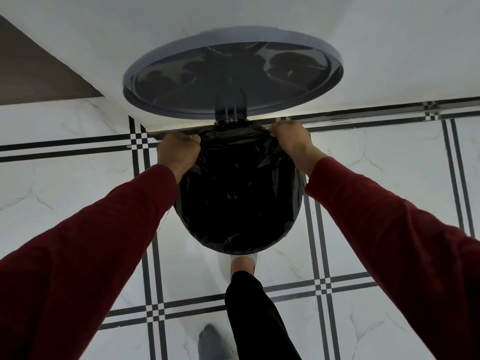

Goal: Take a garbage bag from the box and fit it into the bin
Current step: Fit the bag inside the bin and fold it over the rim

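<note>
A single head-mounted wide-angle camera supplies the only view; no second view shares the scene. It looks steeply down from above the bin [237, 193], which sits at frame centre and close to the lens. The bin's raised lid [232, 76] lies on the far side, toward the white wall [259, 14] at the top of the frame. Both red sleeves enter from the lower corners and converge on the bin's far rim. Tiled floor [65, 178] surrounds the bin left, right and near side. Straight tile lines bow outward toward the edges, showing lens distortion.
</note>
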The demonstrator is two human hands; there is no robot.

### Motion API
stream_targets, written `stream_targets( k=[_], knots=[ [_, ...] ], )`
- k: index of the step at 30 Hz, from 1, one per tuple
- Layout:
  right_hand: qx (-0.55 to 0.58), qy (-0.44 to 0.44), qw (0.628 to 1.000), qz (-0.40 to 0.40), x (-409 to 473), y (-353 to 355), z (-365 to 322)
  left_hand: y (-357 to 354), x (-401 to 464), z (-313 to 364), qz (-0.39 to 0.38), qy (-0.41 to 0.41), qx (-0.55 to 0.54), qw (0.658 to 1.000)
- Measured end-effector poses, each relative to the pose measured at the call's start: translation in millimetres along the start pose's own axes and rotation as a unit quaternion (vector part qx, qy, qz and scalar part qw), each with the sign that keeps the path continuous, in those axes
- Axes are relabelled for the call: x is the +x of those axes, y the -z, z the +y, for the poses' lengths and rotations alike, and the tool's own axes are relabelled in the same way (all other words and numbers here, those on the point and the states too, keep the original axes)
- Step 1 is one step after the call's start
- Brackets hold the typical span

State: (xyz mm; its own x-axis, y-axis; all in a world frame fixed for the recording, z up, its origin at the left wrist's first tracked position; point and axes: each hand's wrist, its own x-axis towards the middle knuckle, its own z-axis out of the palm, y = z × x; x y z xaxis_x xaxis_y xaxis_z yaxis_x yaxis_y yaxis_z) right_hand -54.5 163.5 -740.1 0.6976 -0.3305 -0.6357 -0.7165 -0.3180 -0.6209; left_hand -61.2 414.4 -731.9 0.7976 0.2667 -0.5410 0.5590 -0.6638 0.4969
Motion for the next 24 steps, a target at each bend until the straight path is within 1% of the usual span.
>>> stream_targets(
  k=[3, 7, 9, 13, 17, 21, 23, 24],
  knots=[
    [-0.074, 0.024, 0.997, 0.011, -5, -3, -3, 0, 1, 0, -0.001, -0.001, -0.001, 1.0],
    [-0.095, 0.061, 0.994, 0.014, -6, -13, 9, 0, 1, -1, -0.001, 0.002, -0.008, 1.0],
    [-0.108, 0.073, 0.991, 0.035, -5, -17, 11, -1, 1, -1, 0.001, 0.003, -0.008, 1.0],
    [-0.145, 0.063, 0.986, 0.053, -8, -22, 9, -3, 1, -1, 0.008, 0.0, -0.01, 1.0],
    [-0.149, 0.047, 0.986, 0.052, -4, -20, 5, -2, -2, 2, -0.004, 0.001, 0.005, 1.0],
    [-0.121, 0.051, 0.991, 0.013, 0, -15, 8, -1, -4, 8, -0.012, -0.017, 0.058, 0.998],
    [-0.121, 0.059, 0.991, 0.018, 0, -15, 9, -2, -4, 8, -0.007, -0.024, 0.081, 0.996],
    [-0.127, 0.061, 0.99, 0.024, 0, -17, 9, -3, -3, 8, -0.01, -0.025, 0.073, 0.997]
  ],
)
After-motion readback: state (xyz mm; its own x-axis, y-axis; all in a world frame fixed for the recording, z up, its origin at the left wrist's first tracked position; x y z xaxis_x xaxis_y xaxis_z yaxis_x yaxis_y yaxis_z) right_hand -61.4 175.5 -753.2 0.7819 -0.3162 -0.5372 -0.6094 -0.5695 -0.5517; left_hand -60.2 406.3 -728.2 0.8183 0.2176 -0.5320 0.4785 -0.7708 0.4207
